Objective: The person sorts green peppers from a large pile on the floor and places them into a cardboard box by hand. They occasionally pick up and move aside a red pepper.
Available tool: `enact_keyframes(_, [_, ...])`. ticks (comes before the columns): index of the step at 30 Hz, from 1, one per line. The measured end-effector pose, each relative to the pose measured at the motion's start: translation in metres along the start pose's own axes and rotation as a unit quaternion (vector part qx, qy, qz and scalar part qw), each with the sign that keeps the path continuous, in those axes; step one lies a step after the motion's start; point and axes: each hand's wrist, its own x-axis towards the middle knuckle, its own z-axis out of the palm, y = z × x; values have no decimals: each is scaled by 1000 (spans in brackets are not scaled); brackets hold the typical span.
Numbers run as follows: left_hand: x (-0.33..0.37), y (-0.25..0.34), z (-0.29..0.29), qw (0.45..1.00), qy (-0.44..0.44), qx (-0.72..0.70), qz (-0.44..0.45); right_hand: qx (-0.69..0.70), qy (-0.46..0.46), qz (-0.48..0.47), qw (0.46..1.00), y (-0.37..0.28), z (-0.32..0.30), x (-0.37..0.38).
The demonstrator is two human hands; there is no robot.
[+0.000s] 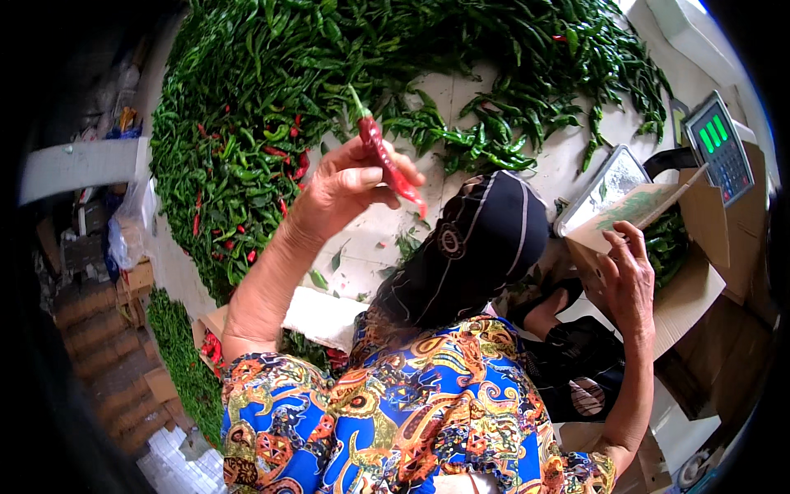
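Red pepper (377, 148), qty 1: in head view, pinched btwn thumb & fingers of your L hand (341, 188), stem up, held clear of the green pepper pile (329, 49). Your R hand (629, 276) is at the carton (690, 298) flap, fingers bent; can't tell if gripping. Caution: loose pinch may drop pepper; flap pressure may shift carton. Carton contents mostly hidden; scale pan (615, 177) partly covered.

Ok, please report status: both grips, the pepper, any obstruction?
Left grip holding red pepper, stem exposed. Right grip at cardboard box; contact unclear. No obstruction seen.
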Motion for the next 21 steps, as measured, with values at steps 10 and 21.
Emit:
enact_keyframes(10, [-267, -71, -227, 794, 74, 448, -404, -50, -13, -8, 999, 5, 6, -9])
enact_keyframes(21, [-270, -116, -204, 738, 78, 507, -438, -255, 101, -115, 955, -11, 17, -12])
